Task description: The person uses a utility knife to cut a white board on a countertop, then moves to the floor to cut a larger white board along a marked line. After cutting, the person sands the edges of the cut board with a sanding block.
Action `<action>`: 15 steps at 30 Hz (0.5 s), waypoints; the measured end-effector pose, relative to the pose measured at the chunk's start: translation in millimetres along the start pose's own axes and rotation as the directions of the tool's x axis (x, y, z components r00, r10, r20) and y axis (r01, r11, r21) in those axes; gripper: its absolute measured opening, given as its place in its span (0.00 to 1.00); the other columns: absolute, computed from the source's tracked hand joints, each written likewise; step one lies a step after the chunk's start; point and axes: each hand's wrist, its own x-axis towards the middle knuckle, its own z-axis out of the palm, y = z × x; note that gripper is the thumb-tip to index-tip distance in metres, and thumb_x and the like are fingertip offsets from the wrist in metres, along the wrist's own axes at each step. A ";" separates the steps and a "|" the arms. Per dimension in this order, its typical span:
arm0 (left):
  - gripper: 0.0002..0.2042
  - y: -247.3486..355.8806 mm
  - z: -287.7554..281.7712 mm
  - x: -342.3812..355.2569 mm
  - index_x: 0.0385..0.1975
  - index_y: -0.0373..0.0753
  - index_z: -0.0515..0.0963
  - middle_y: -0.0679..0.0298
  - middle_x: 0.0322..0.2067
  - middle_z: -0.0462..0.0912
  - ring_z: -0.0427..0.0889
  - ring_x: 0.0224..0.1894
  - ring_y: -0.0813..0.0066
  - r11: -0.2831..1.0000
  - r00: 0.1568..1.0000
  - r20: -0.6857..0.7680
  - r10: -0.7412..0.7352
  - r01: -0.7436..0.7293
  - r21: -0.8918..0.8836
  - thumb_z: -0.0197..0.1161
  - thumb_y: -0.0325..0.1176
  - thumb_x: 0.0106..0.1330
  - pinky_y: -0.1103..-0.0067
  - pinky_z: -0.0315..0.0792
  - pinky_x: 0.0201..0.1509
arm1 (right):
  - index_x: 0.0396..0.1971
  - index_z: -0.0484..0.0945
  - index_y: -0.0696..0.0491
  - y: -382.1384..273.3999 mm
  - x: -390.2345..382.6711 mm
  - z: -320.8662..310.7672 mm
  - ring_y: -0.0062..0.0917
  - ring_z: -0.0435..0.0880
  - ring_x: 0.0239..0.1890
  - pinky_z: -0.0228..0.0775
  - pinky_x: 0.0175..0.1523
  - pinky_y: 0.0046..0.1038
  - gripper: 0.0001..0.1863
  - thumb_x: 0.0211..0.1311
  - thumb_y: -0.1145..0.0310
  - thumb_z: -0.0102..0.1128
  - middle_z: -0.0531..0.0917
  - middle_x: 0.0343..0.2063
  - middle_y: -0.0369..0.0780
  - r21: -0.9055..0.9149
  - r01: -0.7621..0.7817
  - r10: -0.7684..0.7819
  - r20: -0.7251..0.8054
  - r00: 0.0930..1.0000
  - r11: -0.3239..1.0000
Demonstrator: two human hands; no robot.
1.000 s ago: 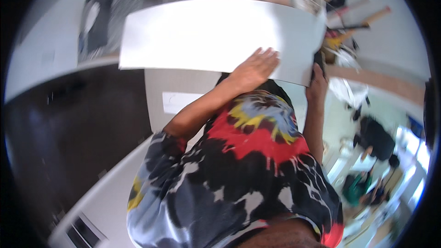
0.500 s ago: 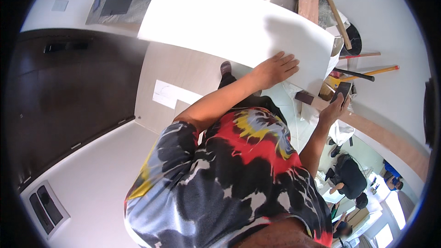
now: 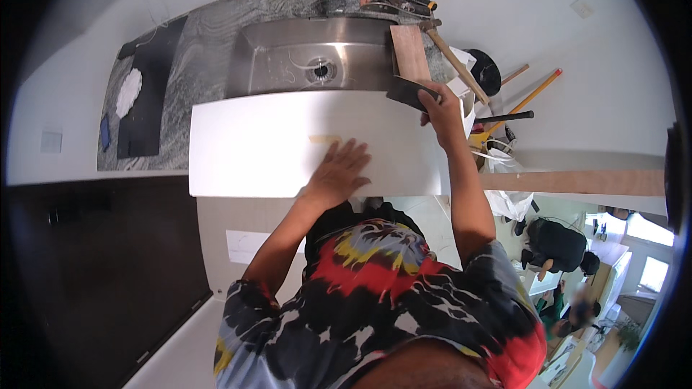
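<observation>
A white rectangular board (image 3: pixel 249 148) lies in front of me, across the front of a stainless steel sink (image 3: pixel 346 32). My left hand (image 3: pixel 337 171) rests on the board with its fingers spread, close to a small tan mark (image 3: pixel 324 139). At the board's far right corner, my right hand (image 3: pixel 441 112) grips a dark, flat rectangular block (image 3: pixel 408 92). Whether the block touches the board, I cannot tell. Just beyond it, a reddish wooden plank (image 3: pixel 411 50) lies over the sink's right edge.
A hammer (image 3: pixel 458 65) lies right of the plank, with pliers (image 3: pixel 414 3) behind. Long-handled tools (image 3: pixel 530 104) lean at the right. A black panel (image 3: pixel 151 101) lies on the grey stone counter (image 3: pixel 205 43), left of the sink. Other people (image 3: pixel 555 245) are at the lower right.
The view has turned, bringing more of the sink and counter into sight. My right hand has moved from beside the board to its far right corner, still holding the dark block.
</observation>
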 end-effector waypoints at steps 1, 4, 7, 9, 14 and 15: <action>0.30 -16.7 -6.0 3.5 0.63 0.39 0.71 0.57 0.70 0.65 0.55 0.75 0.54 0.999 0.999 -0.018 -0.051 0.051 -0.011 0.63 0.51 0.66 0.56 0.45 0.78 | 0.50 0.77 0.60 -6.7 14.0 12.4 0.18 0.81 0.22 0.75 0.29 0.22 0.17 0.66 0.68 0.65 0.81 0.27 0.38 -0.017 -0.009 0.009 0.023 1.000 1.000; 0.30 -60.7 -26.7 13.4 0.64 0.38 0.71 0.56 0.70 0.65 0.56 0.75 0.53 0.987 0.984 -0.083 -0.157 0.155 -0.031 0.61 0.52 0.67 0.55 0.45 0.77 | 0.53 0.77 0.59 -20.4 68.4 54.9 0.23 0.84 0.33 0.78 0.38 0.25 0.18 0.67 0.69 0.64 0.84 0.37 0.42 0.170 0.039 -0.042 0.014 0.999 0.985; 0.32 -88.4 -42.4 36.2 0.64 0.37 0.70 0.53 0.69 0.65 0.56 0.75 0.51 0.987 0.981 -0.111 -0.160 0.160 -0.008 0.63 0.53 0.66 0.54 0.46 0.76 | 0.60 0.72 0.59 -21.2 110.2 92.7 0.25 0.84 0.41 0.77 0.48 0.28 0.24 0.68 0.67 0.63 0.85 0.40 0.43 0.280 0.206 -0.154 -0.197 0.968 0.938; 0.38 -111.5 -45.9 48.3 0.65 0.37 0.68 0.51 0.66 0.69 0.62 0.72 0.51 0.987 0.979 -0.152 -0.137 0.148 0.064 0.65 0.58 0.62 0.53 0.49 0.75 | 0.62 0.71 0.59 -18.6 112.9 95.8 0.28 0.84 0.45 0.75 0.53 0.28 0.26 0.67 0.66 0.63 0.85 0.43 0.45 -0.057 0.280 -0.286 -0.199 0.937 0.958; 0.40 -142.9 -71.2 103.5 0.50 0.34 0.79 0.49 0.52 0.81 0.79 0.55 0.51 0.956 0.944 0.230 -0.237 0.268 -0.116 0.70 0.66 0.50 0.60 0.68 0.63 | 0.52 0.80 0.57 18.9 85.9 44.8 0.39 0.86 0.48 0.75 0.54 0.33 0.19 0.64 0.64 0.65 0.83 0.51 0.52 -0.512 0.169 -0.225 -0.049 0.973 0.842; 0.40 -151.9 -69.1 114.8 0.44 0.32 0.82 0.49 0.48 0.83 0.82 0.50 0.52 0.947 0.927 0.298 -0.230 0.283 -0.151 0.70 0.68 0.48 0.62 0.72 0.59 | 0.52 0.80 0.55 15.5 75.7 36.3 0.41 0.85 0.48 0.76 0.54 0.34 0.19 0.63 0.64 0.65 0.83 0.51 0.51 -0.512 0.158 -0.236 -0.092 0.967 0.844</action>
